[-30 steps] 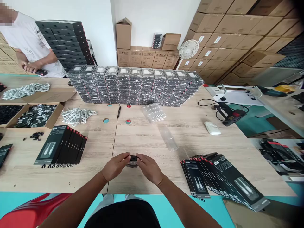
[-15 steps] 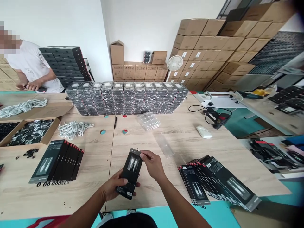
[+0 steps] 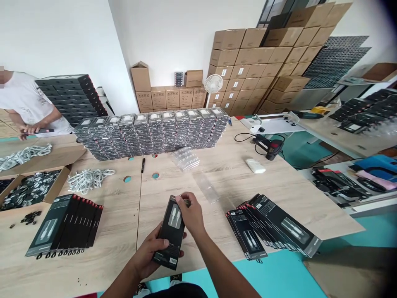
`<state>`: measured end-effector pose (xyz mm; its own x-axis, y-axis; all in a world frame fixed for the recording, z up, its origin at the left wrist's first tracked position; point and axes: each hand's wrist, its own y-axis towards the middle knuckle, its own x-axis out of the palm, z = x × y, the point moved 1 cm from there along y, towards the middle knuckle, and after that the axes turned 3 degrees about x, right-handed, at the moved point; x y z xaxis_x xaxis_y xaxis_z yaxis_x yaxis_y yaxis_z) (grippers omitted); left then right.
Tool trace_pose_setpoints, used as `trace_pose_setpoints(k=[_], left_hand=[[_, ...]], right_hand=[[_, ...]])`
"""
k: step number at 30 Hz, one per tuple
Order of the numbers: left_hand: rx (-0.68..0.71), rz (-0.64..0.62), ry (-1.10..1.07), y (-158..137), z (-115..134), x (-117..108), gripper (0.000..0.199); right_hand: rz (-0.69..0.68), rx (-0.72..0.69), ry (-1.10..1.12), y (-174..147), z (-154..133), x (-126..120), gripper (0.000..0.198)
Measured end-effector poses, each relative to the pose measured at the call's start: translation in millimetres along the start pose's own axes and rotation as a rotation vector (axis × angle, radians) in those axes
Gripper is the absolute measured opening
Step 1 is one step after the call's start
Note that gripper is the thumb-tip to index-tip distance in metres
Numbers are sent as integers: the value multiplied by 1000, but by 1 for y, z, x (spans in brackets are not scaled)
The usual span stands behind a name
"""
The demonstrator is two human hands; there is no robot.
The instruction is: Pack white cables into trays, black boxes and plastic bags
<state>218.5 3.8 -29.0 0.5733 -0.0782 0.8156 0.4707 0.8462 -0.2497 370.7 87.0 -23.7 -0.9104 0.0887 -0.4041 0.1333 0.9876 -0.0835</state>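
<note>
A narrow black cable box [image 3: 174, 236] with a clear window showing white connectors is tilted in front of me above the table. My left hand [image 3: 151, 250] is closed around its lower half, thumb on the front face. At the upper end, my right hand [image 3: 191, 213] is closed on the top edge, its thumb on the front. The small black loop there is mostly hidden by the fingers. To the left lies a fanned row of similar boxes [image 3: 63, 225] with black loops at their near ends. More such boxes [image 3: 288, 225] lie fanned at the right.
White cables [image 3: 88, 180], a carton of small dark pieces [image 3: 31, 188] and a black pen [image 3: 143, 165] lie on the left. A wall of wrapped boxes [image 3: 151, 134] stands behind. Clear plastic sleeves [image 3: 206, 187] and a heat gun [image 3: 269, 147] are further right. A person [image 3: 32, 103] works at far left.
My right hand has shifted from the top corner further over the box's upper end, covering the loop. The left hand keeps its hold. The camera view has turned slightly.
</note>
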Motion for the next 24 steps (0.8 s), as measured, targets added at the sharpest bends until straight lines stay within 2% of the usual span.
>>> trace_pose_setpoints(k=[2,5,9,11,14,16,18,21,24], left_hand=[[80,43,-25,9,-3,3,52],[139,142,-63,23,-2,4,48],[-5,174,-153,32,6,8,66],[-50,150,-199,30,6,15,69],[-59,162,-225,20,-3,26,66],[-46,237,-191,8,-15,32,61],[-20,302,-159,-8,-27,36,55],[-7,319,-166,-36,-43,37,53],[-38,350,-174,-59,-54,38,51]], right_hand=[[3,-87,-54,-18,2,5,54],[-56,-381,-312,-60,8,13,62],[-73,-816,-552,-109,17,14,69],[-17,-940,-569,-119,19,9,70],[72,-905,-598,-120,18,-3,70],[84,-877,-649,-118,16,-12,70],[60,-909,-707,-122,13,-17,70],[45,-953,-744,-143,11,-20,70],[49,-972,-737,-171,10,-23,59]])
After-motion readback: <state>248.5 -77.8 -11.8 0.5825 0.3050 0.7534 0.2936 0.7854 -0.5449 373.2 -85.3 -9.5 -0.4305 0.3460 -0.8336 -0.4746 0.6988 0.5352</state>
